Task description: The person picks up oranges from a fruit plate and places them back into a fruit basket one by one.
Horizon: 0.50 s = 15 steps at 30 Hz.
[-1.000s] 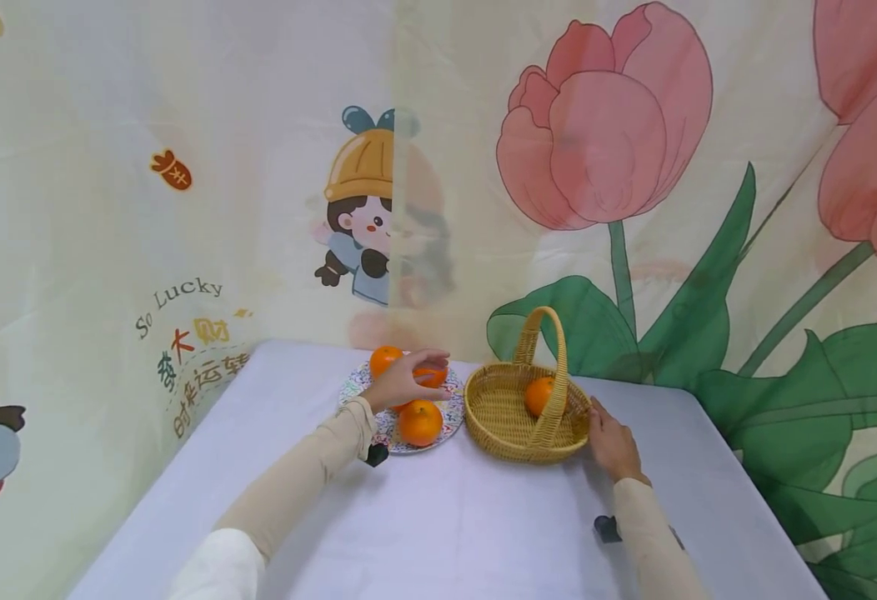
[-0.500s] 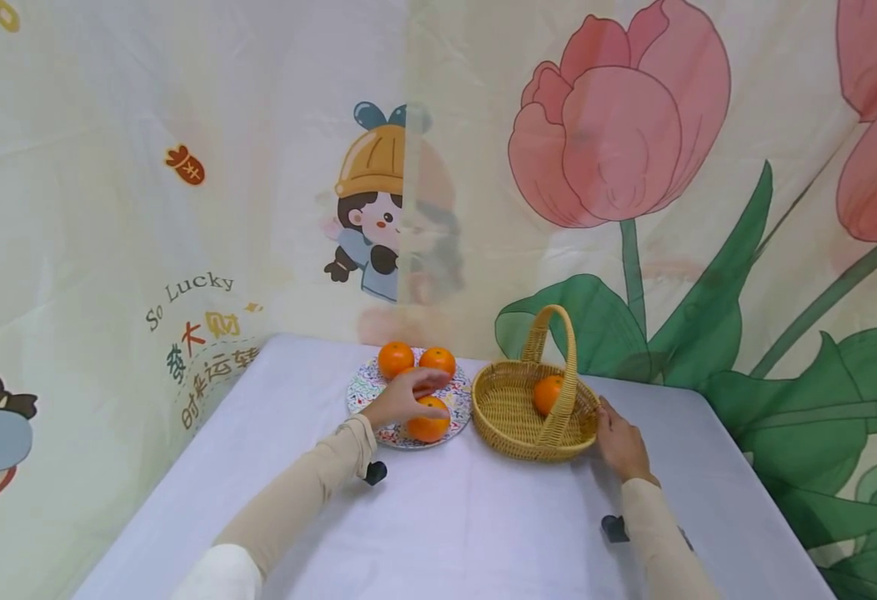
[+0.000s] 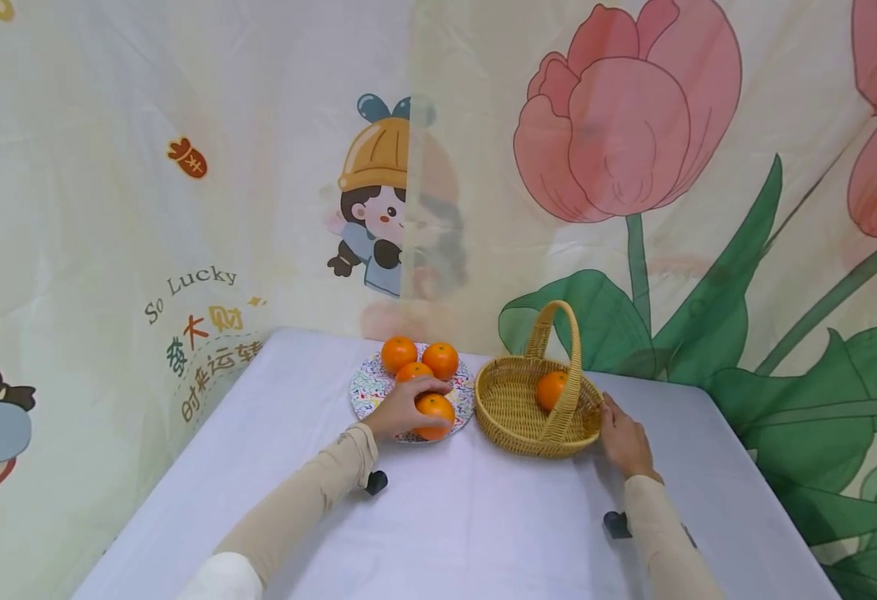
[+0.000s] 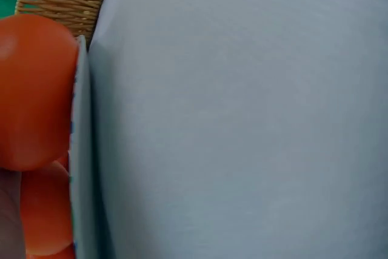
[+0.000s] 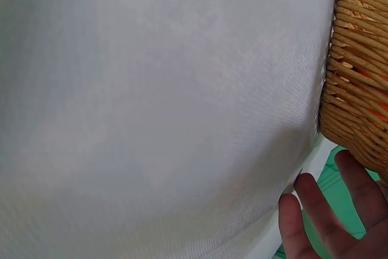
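My left hand [image 3: 401, 408] curves its fingers and thumb around the front orange [image 3: 436, 417] on a round, colourfully patterned plate [image 3: 367, 392]. Behind it on the plate lie a back-left orange [image 3: 398, 356], a back-right orange [image 3: 441, 361] and a partly covered middle orange [image 3: 412, 372]. In the left wrist view the held orange [image 4: 33, 92] looms large beside the plate's edge [image 4: 83, 150]. To the right stands a wicker basket [image 3: 502, 404] with an arched handle and one orange [image 3: 551, 389] inside. My right hand [image 3: 626, 442] holds the basket's right rim; its fingers [image 5: 321, 210] lie against the outside.
A white cloth covers the table [image 3: 453, 525]. Behind it hangs a printed curtain [image 3: 296, 167] with tulips and cartoon figures. The basket stands close beside the plate, its handle [image 3: 558, 317] rising above the rim.
My left hand has come from over the back-right orange toward the front one and closed around it. The right hand stays at the basket's rim. The head view has shifted slightly.
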Motion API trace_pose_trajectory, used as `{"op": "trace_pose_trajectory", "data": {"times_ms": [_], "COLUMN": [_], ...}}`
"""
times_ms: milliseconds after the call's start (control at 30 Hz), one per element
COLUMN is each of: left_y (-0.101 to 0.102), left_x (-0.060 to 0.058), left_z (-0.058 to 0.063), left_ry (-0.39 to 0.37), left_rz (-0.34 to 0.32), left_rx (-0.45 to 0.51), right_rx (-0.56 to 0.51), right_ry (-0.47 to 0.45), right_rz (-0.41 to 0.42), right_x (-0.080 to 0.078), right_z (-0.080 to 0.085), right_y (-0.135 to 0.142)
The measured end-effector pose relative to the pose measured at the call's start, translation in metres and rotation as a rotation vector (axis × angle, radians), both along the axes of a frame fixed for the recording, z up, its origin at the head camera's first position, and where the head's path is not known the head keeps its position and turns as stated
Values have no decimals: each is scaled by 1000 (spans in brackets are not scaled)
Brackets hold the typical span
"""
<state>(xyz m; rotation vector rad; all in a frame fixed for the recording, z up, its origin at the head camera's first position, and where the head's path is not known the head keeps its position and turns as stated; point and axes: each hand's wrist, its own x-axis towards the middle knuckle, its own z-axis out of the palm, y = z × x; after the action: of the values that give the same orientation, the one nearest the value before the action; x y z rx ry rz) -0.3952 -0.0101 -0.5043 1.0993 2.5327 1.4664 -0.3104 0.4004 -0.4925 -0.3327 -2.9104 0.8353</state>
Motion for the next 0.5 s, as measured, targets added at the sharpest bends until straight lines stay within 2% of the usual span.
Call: {"op": "trace_pose_trajectory", "data": {"times_ms": [167, 333, 500], "left_y": [2, 4, 4], "left_x": [5, 7, 10], "left_z": [-6, -12, -15], "left_ry": [10, 3, -46], "left_rz": [38, 47, 69], "left_rx": [-70, -69, -48], "right_rx": [-3, -9, -8], "right_ry": [3, 4, 17], "right_rz": [4, 4, 6], "right_x": [1, 1, 0], "right_z": [2, 3, 3], "right_y": [1, 0, 0]}}
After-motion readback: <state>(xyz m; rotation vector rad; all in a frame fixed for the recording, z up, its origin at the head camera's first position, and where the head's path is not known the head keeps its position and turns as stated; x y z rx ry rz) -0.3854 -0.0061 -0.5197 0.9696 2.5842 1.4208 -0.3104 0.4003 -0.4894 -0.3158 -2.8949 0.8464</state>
